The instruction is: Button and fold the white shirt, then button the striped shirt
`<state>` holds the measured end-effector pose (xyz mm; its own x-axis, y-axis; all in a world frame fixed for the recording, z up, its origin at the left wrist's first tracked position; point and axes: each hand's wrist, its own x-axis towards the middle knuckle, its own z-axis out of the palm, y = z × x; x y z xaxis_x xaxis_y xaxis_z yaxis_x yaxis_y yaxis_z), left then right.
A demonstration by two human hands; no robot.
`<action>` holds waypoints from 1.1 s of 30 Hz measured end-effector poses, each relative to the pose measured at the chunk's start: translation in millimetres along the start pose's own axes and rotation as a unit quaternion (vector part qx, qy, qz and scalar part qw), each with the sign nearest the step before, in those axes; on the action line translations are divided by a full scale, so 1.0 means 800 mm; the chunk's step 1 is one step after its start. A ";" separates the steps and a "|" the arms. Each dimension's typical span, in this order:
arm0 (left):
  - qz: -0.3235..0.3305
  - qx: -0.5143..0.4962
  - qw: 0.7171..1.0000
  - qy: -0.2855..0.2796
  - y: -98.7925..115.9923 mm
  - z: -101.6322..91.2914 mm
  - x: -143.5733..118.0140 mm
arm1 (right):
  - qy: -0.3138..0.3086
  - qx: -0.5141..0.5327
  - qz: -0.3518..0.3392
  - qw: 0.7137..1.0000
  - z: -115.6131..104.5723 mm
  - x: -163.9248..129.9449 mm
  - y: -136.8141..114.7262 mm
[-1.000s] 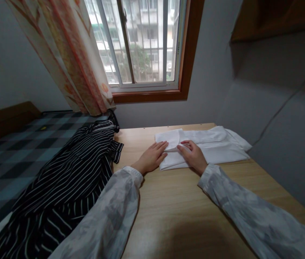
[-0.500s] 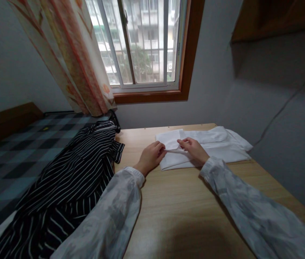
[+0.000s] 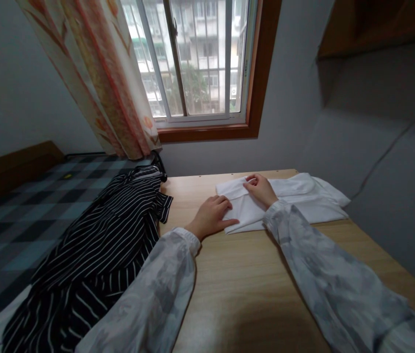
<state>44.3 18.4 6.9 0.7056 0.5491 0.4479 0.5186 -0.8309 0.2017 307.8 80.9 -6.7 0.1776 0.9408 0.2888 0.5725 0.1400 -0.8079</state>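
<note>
The biggest thing is the light brown wooden tabletop (image 3: 251, 284). Next to it, on the left, is a bed (image 3: 5, 230) with a blue-gray and black checked cover. Straight ahead is a window (image 3: 200, 63) with a brown wooden frame, and a curtain (image 3: 97, 78) with orange flowers hangs on its left side. Black clothes with white stripes (image 3: 93, 240) lie in a long, bumpy pile on the bed's side, close to the tabletop. Two gray and white sleeves (image 3: 152, 284) reach out over the wood.

A folded white cloth (image 3: 303, 196) lies at the far end of the tabletop, a bit to the right. The left hand (image 3: 212, 215) sits on the cloth's left end, its grip spread, with the thumb out along the near edge. The right hand (image 3: 262, 190) is on the cloth's far side. Its thumb and fingers are bent close together, but I can't tell if they pinch the cloth. The smallest thing is a yellow mark (image 3: 67, 176) on the bed cover.
</note>
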 end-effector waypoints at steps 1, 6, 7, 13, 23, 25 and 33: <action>0.004 0.001 1.000 -0.004 0.000 0.000 0.000 | 0.005 -0.005 0.006 1.000 0.003 0.003 0.002; 0.029 -0.019 0.999 -0.016 0.002 -0.002 -0.004 | -0.032 -0.042 0.033 0.998 0.013 0.009 0.020; 0.035 -0.025 0.999 -0.019 0.003 -0.003 -0.005 | -0.042 -0.045 0.034 0.998 0.012 0.011 0.025; 0.095 -0.036 0.993 -0.055 0.014 -0.010 -0.006 | -0.028 -0.117 -0.091 0.989 -0.012 0.033 0.048; 0.035 0.005 0.997 -0.069 -0.019 -0.013 -0.012 | -0.121 -0.281 -0.074 0.949 -0.086 0.043 0.092; -0.006 0.040 0.998 -0.040 -0.036 -0.017 -0.016 | -0.137 -0.305 -0.045 0.941 -0.117 0.046 0.102; -0.284 0.096 0.947 0.111 -0.070 -0.014 -0.025 | -0.237 -0.302 0.035 0.922 -0.175 0.020 0.095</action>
<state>-4.6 52.6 -3.4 0.1779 0.8532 0.4902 0.8775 -0.3630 0.3134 466.0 63.7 8.7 -0.0575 0.9903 -0.1267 0.9403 0.0111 -0.3401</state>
